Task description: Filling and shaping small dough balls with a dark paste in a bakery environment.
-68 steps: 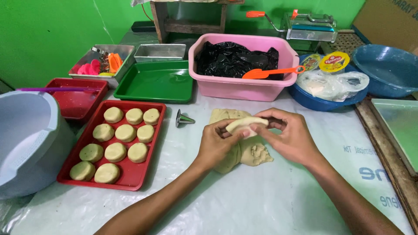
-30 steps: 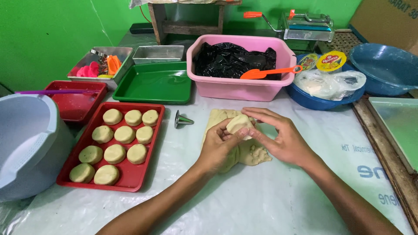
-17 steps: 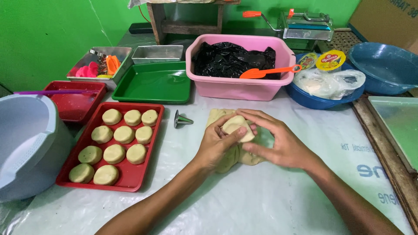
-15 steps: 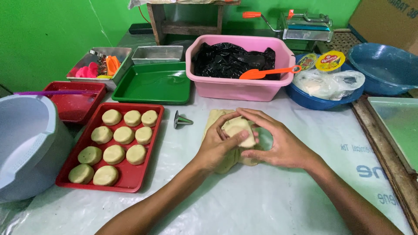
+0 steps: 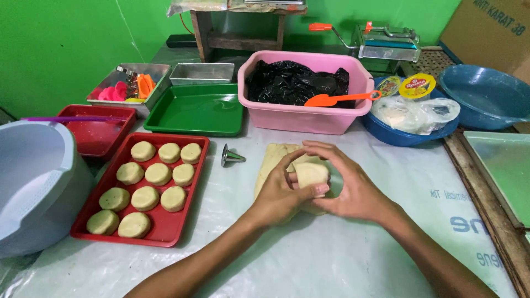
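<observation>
Both my hands cup one pale dough piece [image 5: 310,174] over the middle of the plastic-covered table. My left hand [image 5: 281,193] wraps it from the left with thumb and fingers on its edge. My right hand [image 5: 353,185] curls round it from the right and above. Beneath them lies a flat sheet of rolled dough [image 5: 274,160], partly hidden by the hands. A red tray [image 5: 185,215] to the left holds several round flattened dough pieces [image 5: 158,174] in rows.
A small metal cone cutter [image 5: 229,156] lies between tray and dough. Behind stand a green tray [image 5: 196,110], a pink tub [image 5: 306,113] with black plastic and an orange scraper [image 5: 337,99], and blue bowls [image 5: 486,96]. A grey bucket [image 5: 36,187] sits at left.
The dough piece went from a long roll stretched between my hands to a compact rounded lump. My hands have closed in around it and lowered slightly toward the dough sheet.
</observation>
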